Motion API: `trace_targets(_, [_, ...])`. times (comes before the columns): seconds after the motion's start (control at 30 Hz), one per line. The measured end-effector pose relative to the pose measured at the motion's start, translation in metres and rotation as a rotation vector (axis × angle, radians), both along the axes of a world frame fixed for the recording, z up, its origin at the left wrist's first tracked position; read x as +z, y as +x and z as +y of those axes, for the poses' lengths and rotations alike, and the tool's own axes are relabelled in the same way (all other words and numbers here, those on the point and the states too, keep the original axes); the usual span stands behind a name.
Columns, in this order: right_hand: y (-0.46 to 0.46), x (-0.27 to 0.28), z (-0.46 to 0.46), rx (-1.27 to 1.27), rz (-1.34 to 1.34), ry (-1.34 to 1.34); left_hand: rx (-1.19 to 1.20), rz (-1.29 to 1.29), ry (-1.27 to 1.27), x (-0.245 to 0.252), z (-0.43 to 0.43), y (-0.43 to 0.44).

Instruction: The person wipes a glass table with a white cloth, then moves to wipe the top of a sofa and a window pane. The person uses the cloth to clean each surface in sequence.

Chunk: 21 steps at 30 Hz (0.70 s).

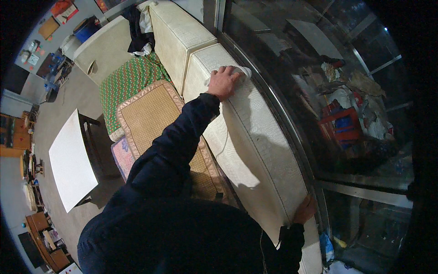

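Observation:
Cream, textured leather-like sofa backrests [253,126] run beside the window frame. My left hand [224,82] lies on top of one, its fingers curled over a white cloth [244,72] that is pressed against the upholstery and partly hidden under the hand. Lower right, my right hand [304,209] rests at the backrest's outer top edge, in shadow; how its fingers are bent is unclear. Below the backrest, the seat carries a woven mat with a pinkish border [150,116] and a green patterned cover [131,77]. Dark and white clothing [139,30] hangs at the sofa's far corner.
A metal window frame [291,126] borders the backrest on the right, with piled items seen in the glass. A low table with a white top [72,164] stands left of the sofa. Farther off are a blue bucket [87,32] and wooden furniture [46,236] along the wall.

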State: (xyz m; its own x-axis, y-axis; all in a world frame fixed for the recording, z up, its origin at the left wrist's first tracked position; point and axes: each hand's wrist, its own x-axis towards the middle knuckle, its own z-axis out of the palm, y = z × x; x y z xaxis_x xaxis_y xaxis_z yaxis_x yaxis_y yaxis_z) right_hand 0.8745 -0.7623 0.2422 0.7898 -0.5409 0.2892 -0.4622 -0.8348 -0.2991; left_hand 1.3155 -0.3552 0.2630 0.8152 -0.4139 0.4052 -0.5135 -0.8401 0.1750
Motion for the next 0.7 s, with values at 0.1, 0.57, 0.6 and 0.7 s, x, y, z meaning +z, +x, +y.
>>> trace_targets(0.1, [0.001, 0.003, 0.002, -0.044, 0.116, 0.032, 0.021, -0.010, -0.025, 0.000, 0.005, 0.006])
trace_targets(0.57, [-0.008, -0.016, -0.012, -0.027, 0.255, -0.294, 0.107, 0.031, 0.041, -0.002, 0.019, 0.052])
trace_targets(0.6, [-0.008, -0.016, -0.011, -0.026, 0.153, -0.159, 0.124, 0.030, 0.050, -0.001, 0.021, 0.055])
trace_targets(0.7, [-0.008, -0.013, -0.007, -0.069, 0.103, -0.046, 0.132, 0.043, 0.048, 0.001, 0.026, 0.063])
